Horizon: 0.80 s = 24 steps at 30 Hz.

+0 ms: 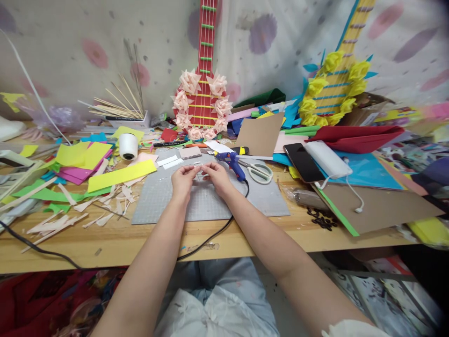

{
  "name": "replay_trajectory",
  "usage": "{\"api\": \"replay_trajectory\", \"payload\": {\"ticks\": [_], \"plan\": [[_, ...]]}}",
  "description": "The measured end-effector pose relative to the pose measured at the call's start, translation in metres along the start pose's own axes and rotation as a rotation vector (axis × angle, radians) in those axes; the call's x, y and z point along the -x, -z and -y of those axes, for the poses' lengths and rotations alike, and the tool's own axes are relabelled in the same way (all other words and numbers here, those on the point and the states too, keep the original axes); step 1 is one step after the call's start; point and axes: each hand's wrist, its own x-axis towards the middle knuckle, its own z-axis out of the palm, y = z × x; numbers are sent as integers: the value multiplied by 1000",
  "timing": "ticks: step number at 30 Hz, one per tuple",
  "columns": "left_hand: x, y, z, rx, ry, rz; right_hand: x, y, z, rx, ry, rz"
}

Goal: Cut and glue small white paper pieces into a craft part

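Over the grey cutting mat point(168, 201), my left hand point(183, 180) and my right hand point(217, 177) meet with fingertips almost touching. Both are closed in a pinch around a small white piece point(197, 164), too small to name its material. Right beside my right hand lies a blue hot glue gun point(231, 161), its black cord running down under my right forearm. Scissors with pale grey-green handles point(261, 173) rest just beyond it. White rectangular strips point(170, 161) and a small stack of greyish cards point(190, 152) lie near my left hand.
A red paper guitar with pink flowers point(206, 100) and a yellow one point(329, 93) lean at the back. Yellow paper point(121, 175) and scraps cover the left side. A white glue-like roll point(128, 146), a phone point(303, 161), a power bank point(326, 159) and brown cardboard point(379, 210) lie around.
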Motion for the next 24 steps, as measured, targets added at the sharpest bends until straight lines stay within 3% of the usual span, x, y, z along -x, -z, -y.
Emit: {"api": "replay_trajectory", "payload": {"ticks": [9,14,18,24], "plan": [[-2,1,2,98,-13,28,3,-3,2,-30,-9,36],[-1,-3,1,305,105,88,6,-5,1,-64,-22,141],[1,-3,-1,316,131,85,8,-8,-2,-49,-58,208],[3,-2,-2,269,132,162,8,-8,-2,1,-89,141]]}}
